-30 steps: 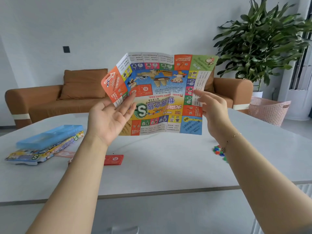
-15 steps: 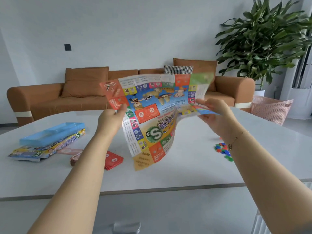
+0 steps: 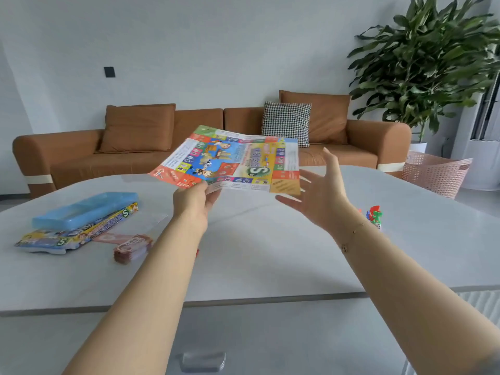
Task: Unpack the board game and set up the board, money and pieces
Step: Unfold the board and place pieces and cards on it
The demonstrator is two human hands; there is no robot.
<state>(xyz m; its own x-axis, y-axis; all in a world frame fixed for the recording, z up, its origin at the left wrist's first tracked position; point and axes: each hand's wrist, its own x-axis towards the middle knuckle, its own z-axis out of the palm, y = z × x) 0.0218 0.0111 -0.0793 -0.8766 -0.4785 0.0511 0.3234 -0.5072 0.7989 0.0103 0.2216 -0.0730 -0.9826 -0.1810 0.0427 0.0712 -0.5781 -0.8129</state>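
Behind the pale grey desk (image 3: 257, 255) runs a brown sofa (image 3: 189, 136) with a checked cushion (image 3: 286, 123), a large leafy plant (image 3: 433, 58) and a pink basket (image 3: 435, 173) cut off at the right edge. Above the desk, the paper game board (image 3: 232, 161) is held nearly flat and unfolded, its printed face up; the print is blurred, and only a big green "S" and some cartoon figures can be made out. The left hand (image 3: 193, 204) pinches the board's near edge, thumb on top, the fingers (image 3: 213, 194) curled under the sheet and mostly hidden by it. The right hand (image 3: 322, 194) is spread wide with straight fingers beside the board's right corner; whether a fingertip touches the paper cannot be told, as the corner covers part of it. On the desk at left lies the game box (image 3: 78, 232) with a blue plastic tray (image 3: 84, 209) on it, and near it a stack of play money (image 3: 132, 247), smeared by motion. A red card (image 3: 197, 253) is almost wholly hidden behind the left forearm. At right, a small heap of coloured pieces (image 3: 374, 215) is partly hidden by the right wrist.
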